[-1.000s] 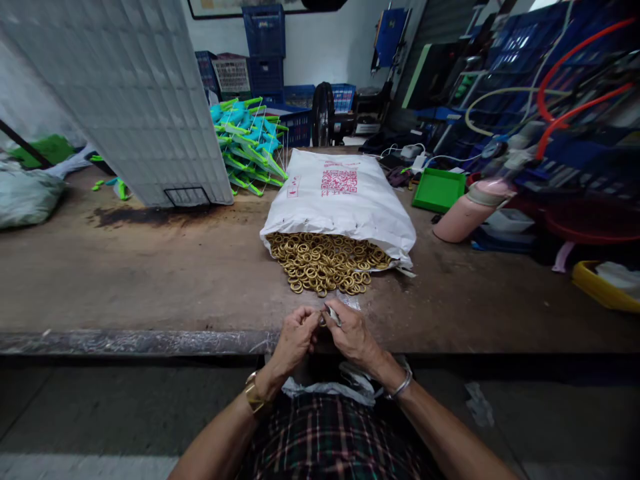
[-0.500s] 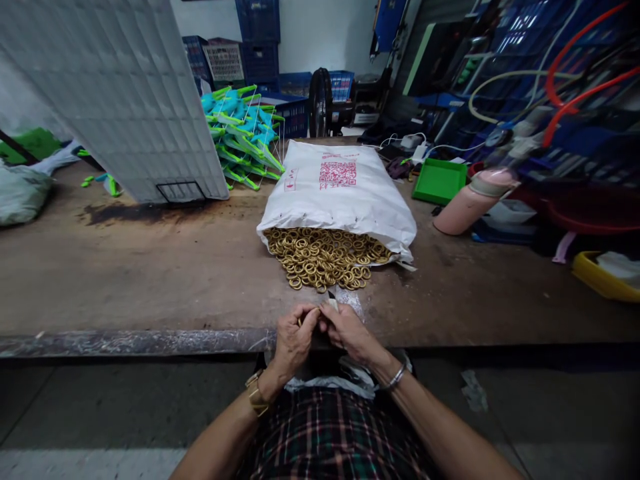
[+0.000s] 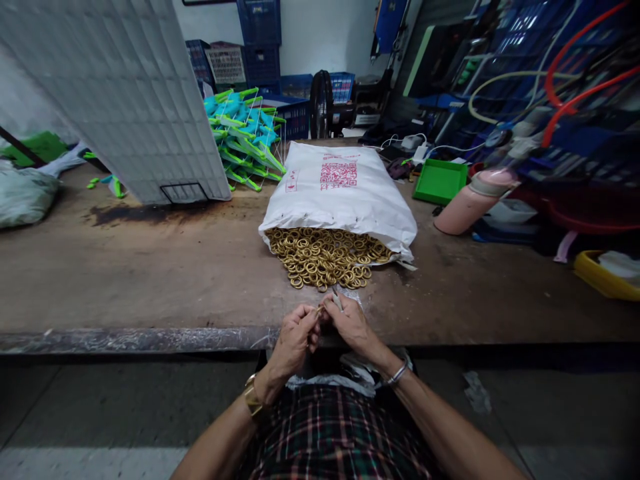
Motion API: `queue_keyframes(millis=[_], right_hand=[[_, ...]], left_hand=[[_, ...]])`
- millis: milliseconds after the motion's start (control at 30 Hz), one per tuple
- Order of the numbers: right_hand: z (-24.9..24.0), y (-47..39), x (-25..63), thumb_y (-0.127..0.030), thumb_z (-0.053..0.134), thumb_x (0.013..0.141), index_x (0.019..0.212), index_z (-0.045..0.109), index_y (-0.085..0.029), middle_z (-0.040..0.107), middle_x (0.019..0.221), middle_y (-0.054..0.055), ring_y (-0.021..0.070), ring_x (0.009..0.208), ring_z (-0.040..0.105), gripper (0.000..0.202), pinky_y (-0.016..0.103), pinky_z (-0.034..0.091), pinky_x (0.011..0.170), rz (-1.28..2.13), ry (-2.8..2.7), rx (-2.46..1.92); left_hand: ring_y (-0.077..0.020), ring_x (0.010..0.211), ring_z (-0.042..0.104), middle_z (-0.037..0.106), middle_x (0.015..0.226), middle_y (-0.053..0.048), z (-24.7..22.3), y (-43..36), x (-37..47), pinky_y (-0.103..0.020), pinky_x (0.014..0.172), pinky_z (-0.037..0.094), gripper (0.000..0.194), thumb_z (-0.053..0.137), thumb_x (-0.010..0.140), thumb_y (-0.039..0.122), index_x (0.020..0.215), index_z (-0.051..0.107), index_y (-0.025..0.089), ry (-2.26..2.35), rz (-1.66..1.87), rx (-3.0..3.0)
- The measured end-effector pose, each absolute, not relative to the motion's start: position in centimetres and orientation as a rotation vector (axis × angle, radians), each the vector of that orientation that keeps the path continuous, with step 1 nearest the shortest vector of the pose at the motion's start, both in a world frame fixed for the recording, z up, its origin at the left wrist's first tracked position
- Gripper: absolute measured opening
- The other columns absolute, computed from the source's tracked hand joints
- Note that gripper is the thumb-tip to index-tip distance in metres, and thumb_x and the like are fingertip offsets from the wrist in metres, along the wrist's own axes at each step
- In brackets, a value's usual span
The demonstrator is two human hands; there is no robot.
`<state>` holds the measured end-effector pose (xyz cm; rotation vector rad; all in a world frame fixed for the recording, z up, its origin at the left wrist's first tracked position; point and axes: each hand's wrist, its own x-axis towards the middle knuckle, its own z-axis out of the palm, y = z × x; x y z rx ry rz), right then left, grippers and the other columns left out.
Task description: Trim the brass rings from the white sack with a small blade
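Over the table's front edge, my left hand (image 3: 297,335) pinches a small gold-coloured ring (image 3: 319,310) between thumb and fingers. Close beside it, my right hand (image 3: 353,325) is closed around a small knife (image 3: 337,301) with a pale handle and a short dark blade pointing away from me. The fingertips of both hands nearly meet at the ring. Just beyond them, a heap of gold-coloured rings (image 3: 325,260) spills from the mouth of a white sack (image 3: 300,193) with red print. My fingers partly hide the held ring and the knife handle.
A tall grey ribbed panel (image 3: 150,100) stands at the left, with green and blue plastic parts (image 3: 245,137) behind it. To the right are a green tray (image 3: 440,181), a pink bottle (image 3: 467,208) and a yellow container (image 3: 603,277). The wooden table's edge (image 3: 150,339) runs across in front.
My right hand has turned slightly and the knife blade has tilted, showing less. My left hand has rolled a little, so the ring now shows between the fingertips.
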<state>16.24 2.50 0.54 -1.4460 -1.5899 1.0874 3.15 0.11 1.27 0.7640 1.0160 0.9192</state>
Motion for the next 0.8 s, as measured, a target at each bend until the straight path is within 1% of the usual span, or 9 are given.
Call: queue_keyframes(millis=[167,300,500,667,800], right_hand=[[-0.3,1.5,16.9,-0.017,0.037,0.078,0.068,0.047,-0.02,0.047,0.057,-0.003,0.0111,0.053,0.042,0.014,0.022,0.028,0.053,0.815,-1.952,-1.477],[-0.4,0.9,16.9,-0.01,0.037,0.074,0.074,0.05,-0.02,0.051,0.061,-0.001,0.0115,0.055,0.043,0.016,0.022,0.027,0.054,0.685,-2.149,-1.493],[-0.1,0.7,16.9,-0.01,0.036,0.072,0.083,0.053,-0.019,0.057,0.067,0.001,0.0128,0.059,0.046,0.022,0.023,0.027,0.058,0.598,-2.253,-1.513],[0.3,0.5,16.9,-0.009,0.037,0.069,0.088,0.054,-0.018,0.06,0.069,0.003,0.0136,0.061,0.049,0.027,0.024,0.027,0.058,0.596,-2.35,-1.512],[0.5,1.4,17.2,-0.01,0.037,0.072,0.088,0.056,-0.016,0.061,0.068,0.005,0.0135,0.058,0.049,0.025,0.025,0.024,0.054,0.573,-2.39,-1.646]], left_hand=[[-0.0035,0.04,0.036,0.045,0.055,0.007,1.0,-0.1,3.3,-0.016,0.036,0.027,0.034,0.058,0.071,0.05,0.075,0.047,0.017,1.007,0.981,0.806],[-0.0037,0.041,0.037,0.045,0.056,0.007,0.9,-0.2,3.2,-0.016,0.037,0.029,0.036,0.056,0.072,0.052,0.073,0.047,0.017,1.038,0.99,0.88],[-0.0038,0.041,0.036,0.044,0.056,0.007,0.7,-0.5,3.0,-0.016,0.037,0.029,0.034,0.052,0.075,0.051,0.073,0.045,0.018,1.063,0.973,0.94],[-0.0038,0.039,0.034,0.042,0.052,0.008,0.5,-0.5,2.8,-0.016,0.037,0.027,0.037,0.052,0.074,0.054,0.071,0.044,0.018,1.082,0.963,0.992],[-0.0034,0.039,0.034,0.042,0.05,0.007,1.4,-1.2,2.7,-0.016,0.037,0.026,0.037,0.052,0.074,0.053,0.068,0.044,0.017,1.043,0.933,1.067]])
